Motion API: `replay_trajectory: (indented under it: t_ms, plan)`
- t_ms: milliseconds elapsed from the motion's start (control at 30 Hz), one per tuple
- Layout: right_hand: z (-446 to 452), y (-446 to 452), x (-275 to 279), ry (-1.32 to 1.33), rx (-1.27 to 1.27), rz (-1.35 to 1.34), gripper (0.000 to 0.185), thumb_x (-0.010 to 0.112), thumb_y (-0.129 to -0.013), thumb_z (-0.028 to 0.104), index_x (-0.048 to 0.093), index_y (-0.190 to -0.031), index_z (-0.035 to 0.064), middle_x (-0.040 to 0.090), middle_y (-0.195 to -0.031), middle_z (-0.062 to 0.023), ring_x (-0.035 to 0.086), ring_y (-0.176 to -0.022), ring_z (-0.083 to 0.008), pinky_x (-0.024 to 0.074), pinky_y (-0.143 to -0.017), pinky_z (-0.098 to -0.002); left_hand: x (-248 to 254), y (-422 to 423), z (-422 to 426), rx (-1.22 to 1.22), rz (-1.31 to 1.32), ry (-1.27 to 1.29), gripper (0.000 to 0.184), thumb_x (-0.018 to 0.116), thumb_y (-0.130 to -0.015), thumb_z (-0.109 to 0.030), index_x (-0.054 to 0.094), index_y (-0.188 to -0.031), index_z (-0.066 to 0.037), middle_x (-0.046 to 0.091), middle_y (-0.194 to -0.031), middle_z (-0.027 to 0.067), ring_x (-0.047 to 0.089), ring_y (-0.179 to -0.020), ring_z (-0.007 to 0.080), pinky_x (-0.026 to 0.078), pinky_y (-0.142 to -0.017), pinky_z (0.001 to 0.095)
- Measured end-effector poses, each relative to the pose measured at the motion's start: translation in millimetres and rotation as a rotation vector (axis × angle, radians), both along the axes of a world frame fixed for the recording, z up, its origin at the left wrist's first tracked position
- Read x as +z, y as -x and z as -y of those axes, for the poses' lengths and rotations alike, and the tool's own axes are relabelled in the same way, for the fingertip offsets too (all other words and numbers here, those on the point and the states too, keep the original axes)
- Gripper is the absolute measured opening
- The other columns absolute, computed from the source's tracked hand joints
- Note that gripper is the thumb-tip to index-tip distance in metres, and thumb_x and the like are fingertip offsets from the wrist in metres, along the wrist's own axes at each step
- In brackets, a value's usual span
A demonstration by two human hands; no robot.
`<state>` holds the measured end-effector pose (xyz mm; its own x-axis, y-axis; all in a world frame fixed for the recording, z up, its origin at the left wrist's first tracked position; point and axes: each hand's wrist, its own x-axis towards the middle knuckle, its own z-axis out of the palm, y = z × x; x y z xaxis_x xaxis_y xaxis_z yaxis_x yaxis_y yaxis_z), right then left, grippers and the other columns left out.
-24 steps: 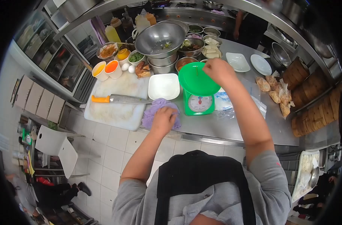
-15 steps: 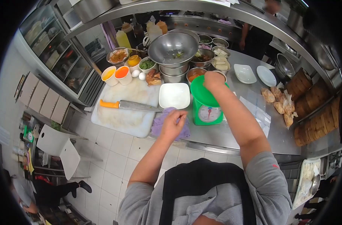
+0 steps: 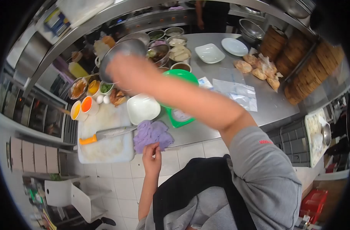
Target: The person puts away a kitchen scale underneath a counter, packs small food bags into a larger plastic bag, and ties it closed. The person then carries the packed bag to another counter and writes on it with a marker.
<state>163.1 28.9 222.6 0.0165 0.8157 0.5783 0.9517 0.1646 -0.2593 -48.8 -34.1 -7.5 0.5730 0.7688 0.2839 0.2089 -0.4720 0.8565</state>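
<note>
My right hand (image 3: 131, 71), smeared by motion, is over the large metal bowl (image 3: 106, 63) at the back left; its fingers cannot be made out. That forearm crosses above the green kitchen scale (image 3: 181, 119) and hides part of its pan and dial. Near the counter's front edge, my left hand (image 3: 152, 157) is loosely closed, with nothing visible in it, beside a crumpled purple cloth (image 3: 152, 135). A square white dish (image 3: 143, 109) stands between the scale and the cutting board (image 3: 106, 153). On the board lies a knife (image 3: 108, 133) with an orange handle.
Cups of orange sauce (image 3: 89, 105), eggs (image 3: 103, 99) and browned meat (image 3: 117, 97) line the board's back. Ingredient tins (image 3: 179, 53) stand behind the scale. Plastic bags (image 3: 236, 94), white plates (image 3: 210, 53), bagged food (image 3: 259, 67) and bamboo steamers (image 3: 311, 71) are to the right.
My right hand has moved left from above the scale to the metal bowl. The view has turned right, and my left hand now lies lower, nearer my body.
</note>
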Motion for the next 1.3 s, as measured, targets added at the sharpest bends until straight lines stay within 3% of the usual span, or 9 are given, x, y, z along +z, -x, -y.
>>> replay_trajectory:
  t_ms: [167, 267, 433, 633, 767, 833, 933, 1033, 1300]
  plan:
    - [161.8, 29.6, -128.2, -0.159, 0.694, 0.039, 0.015, 0.063, -0.074, 0.014, 0.061, -0.088, 0.0080, 0.057, -0.079, -0.0069, 0.059, -0.078, -0.0258, 0.0496, -0.068, -0.0378, -29.1, -11.4, -7.4, -0.048, 0.203, 0.162, 0.011, 0.056, -0.088, -0.002, 0.059, -0.099, 0.000, 0.057, -0.089, 0.0062, 0.058, -0.080, 0.0134, 0.049, -0.072, 0.0247]
    - [200.6, -25.8, -198.4, 0.042, 0.307, -0.258, 0.021, 0.061, -0.076, 0.010, 0.060, -0.096, 0.0064, 0.058, -0.093, -0.0104, 0.058, -0.090, -0.0291, 0.0472, -0.077, -0.0384, -5.1, -39.9, -17.4, -0.070, 0.167, 0.379, 0.024, 0.053, -0.092, -0.007, 0.054, -0.114, 0.002, 0.057, -0.104, 0.0084, 0.056, -0.092, 0.0136, 0.046, -0.081, 0.0258]
    - [166.6, -91.8, -202.3, -0.180, -0.196, -0.859, 0.039, 0.052, -0.083, 0.006, 0.046, -0.121, -0.0014, 0.054, -0.111, -0.0239, 0.050, -0.109, -0.0383, 0.0393, -0.096, -0.0406, -3.4, -126.7, -26.7, -0.040, 0.338, 0.406, 0.035, 0.045, -0.095, -0.018, 0.049, -0.124, 0.004, 0.055, -0.119, 0.0142, 0.051, -0.111, 0.0203, 0.040, -0.095, 0.0320]
    - [126.6, -94.7, -218.5, -0.123, 0.072, -0.991, 0.043, 0.045, -0.087, 0.008, 0.038, -0.127, -0.0048, 0.050, -0.121, -0.0284, 0.045, -0.117, -0.0417, 0.0347, -0.101, -0.0412, -17.3, -151.8, -5.6, 0.175, 0.149, 0.255, 0.049, 0.035, -0.098, -0.032, 0.045, -0.128, 0.005, 0.053, -0.124, 0.0148, 0.049, -0.112, 0.0234, 0.035, -0.097, 0.0321]
    - [188.4, -75.1, -199.0, 0.080, 0.150, -1.399, 0.043, 0.047, -0.083, -0.001, 0.040, -0.126, -0.0019, 0.054, -0.107, -0.0184, 0.061, -0.087, -0.0262, 0.0500, -0.078, -0.0372, -2.8, -120.4, 57.5, 0.131, 0.030, 0.377, 0.046, 0.037, -0.099, -0.029, 0.043, -0.131, 0.002, 0.048, -0.131, 0.0142, 0.043, -0.121, 0.0244, 0.032, -0.102, 0.0328]
    - [201.8, -84.6, -230.0, -0.032, 0.270, -1.136, 0.040, 0.047, -0.085, 0.000, 0.042, -0.125, -0.0001, 0.054, -0.107, -0.0141, 0.060, -0.086, -0.0228, 0.0497, -0.076, -0.0346, -43.0, -100.5, 79.8, 0.226, 0.077, 0.393, 0.046, 0.040, -0.098, -0.031, 0.042, -0.132, 0.000, 0.050, -0.127, 0.0126, 0.048, -0.110, 0.0211, 0.038, -0.093, 0.0325]
    - [219.9, -102.4, -252.2, 0.330, 0.248, -1.079, 0.047, 0.050, -0.092, 0.016, 0.036, -0.134, -0.0008, 0.046, -0.129, -0.0193, 0.044, -0.119, -0.0284, 0.0315, -0.103, -0.0388, -36.6, -114.6, 110.4, 0.457, 0.317, 0.756, 0.055, 0.050, -0.093, -0.039, 0.039, -0.134, -0.004, 0.052, -0.117, 0.0106, 0.047, -0.088, 0.0170, 0.042, -0.075, 0.0305]
    - [225.1, -95.8, -264.6, 0.453, 0.340, -1.030, 0.045, 0.047, -0.095, 0.021, 0.038, -0.133, -0.0028, 0.046, -0.129, -0.0203, 0.044, -0.119, -0.0297, 0.0300, -0.103, -0.0384, -25.5, -113.9, 120.1, 0.402, 0.455, 0.920, 0.086, 0.055, -0.084, -0.059, 0.016, -0.146, -0.012, 0.031, -0.143, 0.0149, 0.030, -0.132, 0.0321, 0.040, -0.092, 0.0558]
    - [285.1, -46.5, -234.5, 0.510, 0.228, -1.250, 0.044, 0.042, -0.098, 0.029, 0.047, -0.124, -0.0069, 0.047, -0.124, -0.0206, 0.046, -0.115, -0.0276, 0.0361, -0.097, -0.0396, -10.2, -45.7, 173.1, 0.063, 0.801, 1.017, 0.095, 0.069, -0.082, -0.043, 0.009, -0.146, -0.007, 0.030, -0.142, 0.0172, 0.035, -0.129, 0.0277, 0.032, -0.105, 0.0425]
